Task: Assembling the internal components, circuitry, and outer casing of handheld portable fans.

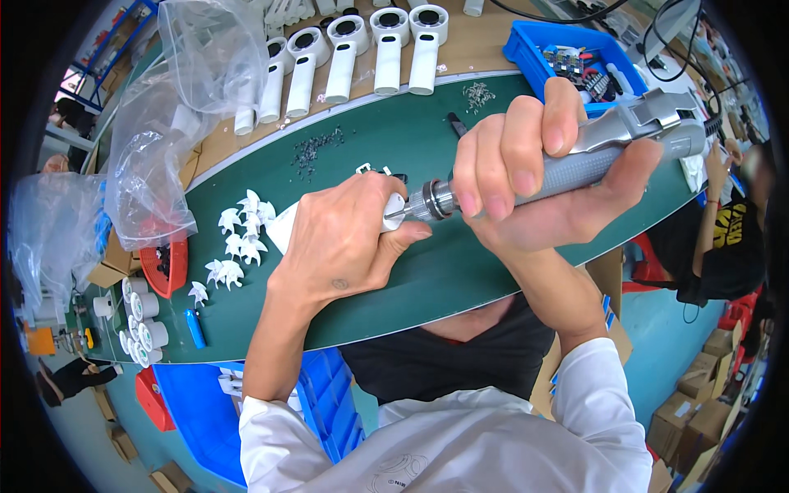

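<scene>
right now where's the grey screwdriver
In the head view, the grey screwdriver is right of centre in the right hand, its bit at the white part in the left hand.

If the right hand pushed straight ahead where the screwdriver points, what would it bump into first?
Probably the white part in the left hand: the screwdriver seems to reach its end, though depth is unclear.

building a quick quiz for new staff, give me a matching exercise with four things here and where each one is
Things:
1. screwdriver
2. white blades
3. red basket
4. blue tray

Places:
A. upper right of the picture, with assorted parts inside
B. scattered left of the left hand
C. gripped in the right hand
D. toward the picture's left, with dark bits inside

Pairs: 1-C, 2-B, 3-D, 4-A
</scene>
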Demonstrator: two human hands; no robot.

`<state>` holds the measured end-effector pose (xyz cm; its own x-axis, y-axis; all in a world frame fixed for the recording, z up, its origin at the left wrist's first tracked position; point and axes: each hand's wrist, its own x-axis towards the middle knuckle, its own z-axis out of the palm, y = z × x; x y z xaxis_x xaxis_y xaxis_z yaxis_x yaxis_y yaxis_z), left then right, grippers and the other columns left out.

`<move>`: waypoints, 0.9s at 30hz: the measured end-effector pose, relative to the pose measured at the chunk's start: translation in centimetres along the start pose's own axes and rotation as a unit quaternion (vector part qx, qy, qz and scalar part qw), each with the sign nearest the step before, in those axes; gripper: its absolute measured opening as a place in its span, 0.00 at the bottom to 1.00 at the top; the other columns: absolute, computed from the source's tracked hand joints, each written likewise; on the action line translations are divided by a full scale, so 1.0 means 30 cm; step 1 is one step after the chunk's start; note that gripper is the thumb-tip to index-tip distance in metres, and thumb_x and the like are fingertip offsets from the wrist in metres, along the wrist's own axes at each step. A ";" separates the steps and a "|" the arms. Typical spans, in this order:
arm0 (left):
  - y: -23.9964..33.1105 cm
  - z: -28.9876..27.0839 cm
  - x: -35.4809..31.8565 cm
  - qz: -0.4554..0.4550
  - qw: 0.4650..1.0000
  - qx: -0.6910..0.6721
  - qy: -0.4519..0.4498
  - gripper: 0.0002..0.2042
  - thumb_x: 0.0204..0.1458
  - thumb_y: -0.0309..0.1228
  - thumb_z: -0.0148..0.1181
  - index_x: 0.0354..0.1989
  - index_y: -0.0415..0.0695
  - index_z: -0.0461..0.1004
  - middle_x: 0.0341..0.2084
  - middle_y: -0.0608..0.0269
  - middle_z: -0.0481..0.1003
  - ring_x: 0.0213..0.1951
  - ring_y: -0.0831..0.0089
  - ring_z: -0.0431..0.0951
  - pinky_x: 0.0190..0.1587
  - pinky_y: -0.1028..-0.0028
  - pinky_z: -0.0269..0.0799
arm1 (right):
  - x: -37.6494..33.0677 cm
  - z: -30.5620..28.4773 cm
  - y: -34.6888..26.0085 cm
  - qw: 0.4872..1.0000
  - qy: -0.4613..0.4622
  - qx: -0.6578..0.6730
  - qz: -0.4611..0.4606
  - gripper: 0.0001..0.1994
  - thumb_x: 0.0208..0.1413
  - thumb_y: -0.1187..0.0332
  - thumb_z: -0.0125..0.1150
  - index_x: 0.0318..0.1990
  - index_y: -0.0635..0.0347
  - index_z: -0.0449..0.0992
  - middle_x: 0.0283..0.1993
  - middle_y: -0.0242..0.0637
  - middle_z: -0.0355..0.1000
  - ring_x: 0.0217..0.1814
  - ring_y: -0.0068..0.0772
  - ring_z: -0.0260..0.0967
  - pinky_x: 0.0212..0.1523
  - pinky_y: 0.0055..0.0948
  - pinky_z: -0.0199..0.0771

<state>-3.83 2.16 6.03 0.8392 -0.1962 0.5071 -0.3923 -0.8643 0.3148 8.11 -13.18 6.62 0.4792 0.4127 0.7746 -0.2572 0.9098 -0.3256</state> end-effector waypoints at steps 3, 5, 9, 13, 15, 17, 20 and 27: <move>0.002 -0.001 0.003 -0.007 1.000 0.001 -0.012 0.19 0.50 0.42 0.66 0.35 0.38 0.70 0.20 0.57 0.71 0.23 0.59 0.76 0.24 0.66 0.69 | -0.002 0.002 0.004 1.000 -0.002 -0.004 -0.002 0.32 0.56 0.30 0.41 0.37 0.54 0.66 0.26 0.31 0.67 0.21 0.29 0.67 0.24 0.33 0.73; 0.001 -0.003 0.003 -0.005 1.000 0.004 -0.015 0.19 0.49 0.42 0.66 0.35 0.38 0.70 0.20 0.57 0.71 0.24 0.59 0.76 0.24 0.65 0.69 | -0.002 0.000 0.004 1.000 -0.002 -0.003 -0.001 0.32 0.56 0.30 0.41 0.37 0.54 0.66 0.26 0.31 0.67 0.21 0.29 0.67 0.24 0.33 0.73; 0.006 -0.006 0.005 -0.009 1.000 0.007 -0.022 0.19 0.48 0.41 0.67 0.35 0.38 0.70 0.20 0.57 0.72 0.24 0.59 0.76 0.25 0.65 0.69 | -0.004 0.004 0.004 1.000 0.009 -0.001 0.008 0.31 0.57 0.30 0.41 0.36 0.54 0.65 0.26 0.31 0.67 0.21 0.28 0.67 0.23 0.32 0.73; 0.019 -0.013 0.013 -0.026 0.999 -0.001 -0.037 0.18 0.47 0.40 0.68 0.35 0.39 0.70 0.20 0.57 0.72 0.24 0.59 0.76 0.25 0.64 0.69 | 0.005 0.000 0.010 0.999 -0.035 -0.015 -0.027 0.34 0.58 0.31 0.40 0.47 0.57 0.68 0.27 0.31 0.66 0.20 0.26 0.65 0.22 0.32 0.72; 0.032 -0.021 0.019 -0.040 0.998 0.004 -0.045 0.18 0.47 0.39 0.68 0.35 0.39 0.70 0.21 0.55 0.72 0.25 0.58 0.76 0.26 0.64 0.69 | 0.012 0.024 0.002 0.998 0.016 -0.045 -0.035 0.39 0.59 0.33 0.41 0.61 0.62 0.63 0.26 0.30 0.64 0.19 0.25 0.62 0.21 0.32 0.70; 0.048 -0.031 0.021 -0.053 0.997 0.005 -0.052 0.17 0.47 0.38 0.68 0.35 0.39 0.70 0.22 0.54 0.73 0.25 0.57 0.76 0.26 0.63 0.69 | 0.049 0.025 -0.048 0.998 -0.008 -0.050 -0.047 0.41 0.60 0.34 0.42 0.65 0.64 0.58 0.26 0.30 0.63 0.18 0.24 0.61 0.21 0.30 0.69; 0.067 -0.098 0.016 -0.102 0.992 -0.073 -0.016 0.14 0.51 0.34 0.63 0.40 0.39 0.69 0.23 0.56 0.73 0.23 0.62 0.75 0.27 0.67 0.69 | 0.089 0.005 -0.242 0.994 0.028 -0.079 -0.072 0.38 0.60 0.40 0.48 0.61 0.71 0.60 0.23 0.30 0.59 0.19 0.24 0.58 0.22 0.27 0.65; 0.021 -0.166 0.037 -0.124 0.931 -0.329 0.100 0.18 0.59 0.38 0.55 0.50 0.36 0.68 0.37 0.58 0.77 0.38 0.75 0.74 0.42 0.74 0.69 | 0.115 -0.392 -0.600 0.718 0.454 -0.523 0.072 0.16 0.57 0.58 0.62 0.39 0.64 0.72 0.26 0.34 0.69 0.23 0.27 0.67 0.24 0.27 0.66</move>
<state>-5.03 3.70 10.80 0.8735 0.1197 0.4719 -0.3968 -0.3867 0.8325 24.27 -27.63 8.79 0.9825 -0.0675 0.1738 0.1838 0.1935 -0.9637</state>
